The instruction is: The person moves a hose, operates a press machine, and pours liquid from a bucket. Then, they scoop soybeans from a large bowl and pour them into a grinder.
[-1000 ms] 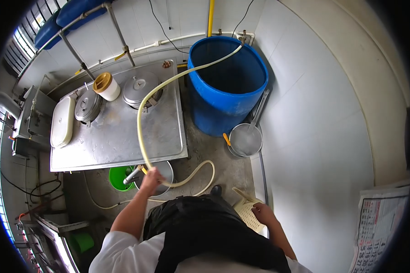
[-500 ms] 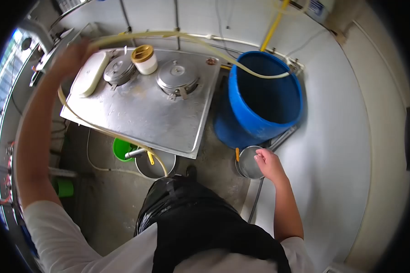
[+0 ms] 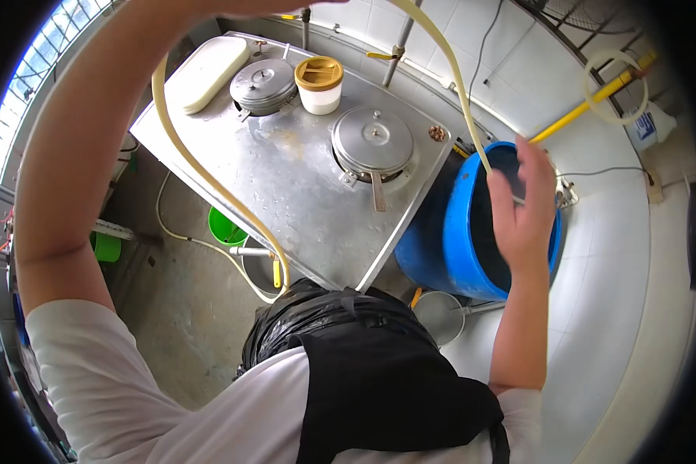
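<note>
A pale yellow hose [image 3: 201, 166] rises from the floor and arches beyond the top edge. Its other stretch drops toward the blue barrel [image 3: 460, 232]. My left hand [image 3: 298, 6], raised high at the top edge, grips the hose, its fingers mostly cut off. Over the barrel's opening, my right hand [image 3: 527, 220] is open, thumb and fingers apart, the hose passing right at the thumb. To the left stands a steel worktop [image 3: 286, 205] carrying a lidded pot [image 3: 373, 143], a smaller lidded pot [image 3: 263, 83], a brown-lidded tub [image 3: 319, 83] and a white tray [image 3: 209, 71].
Below the worktop's front edge stand a green bucket [image 3: 226, 226] and a metal basin [image 3: 257, 271] with a yellow-handled tool [image 3: 277, 272]. A metal bucket [image 3: 439, 317] sits at the barrel's foot. A yellow pipe [image 3: 580, 108] runs along the tiled wall.
My left hand has gone up and to the right, lifting the hose higher. My right hand has risen from above the metal bucket to the hose at the barrel. The view has shifted.
</note>
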Motion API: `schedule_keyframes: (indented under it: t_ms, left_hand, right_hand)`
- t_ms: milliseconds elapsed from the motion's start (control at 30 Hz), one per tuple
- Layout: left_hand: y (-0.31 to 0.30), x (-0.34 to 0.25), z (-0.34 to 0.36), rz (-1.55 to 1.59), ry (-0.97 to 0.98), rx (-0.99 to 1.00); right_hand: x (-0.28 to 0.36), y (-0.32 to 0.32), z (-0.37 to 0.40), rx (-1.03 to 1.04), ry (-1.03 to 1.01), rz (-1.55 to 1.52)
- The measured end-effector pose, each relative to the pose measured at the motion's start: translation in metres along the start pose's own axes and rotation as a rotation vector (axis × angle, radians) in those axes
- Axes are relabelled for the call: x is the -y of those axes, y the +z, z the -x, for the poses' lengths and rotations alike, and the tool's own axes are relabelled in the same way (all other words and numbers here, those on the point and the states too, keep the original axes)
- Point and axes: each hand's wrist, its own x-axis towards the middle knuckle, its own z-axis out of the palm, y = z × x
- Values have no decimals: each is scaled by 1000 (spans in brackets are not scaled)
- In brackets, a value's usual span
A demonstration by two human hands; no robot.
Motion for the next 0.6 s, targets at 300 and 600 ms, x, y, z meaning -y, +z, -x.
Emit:
schedule_keyframes:
  t_ms: [300,600]
  left_hand:
    - [51,-28,76,391,-210,45]
    - [241,-50,291,999,-1371,12]
  right_hand:
    - [5,173,-128,66,-458,-325]
    - [5,201,-166,-35,-634,-422]
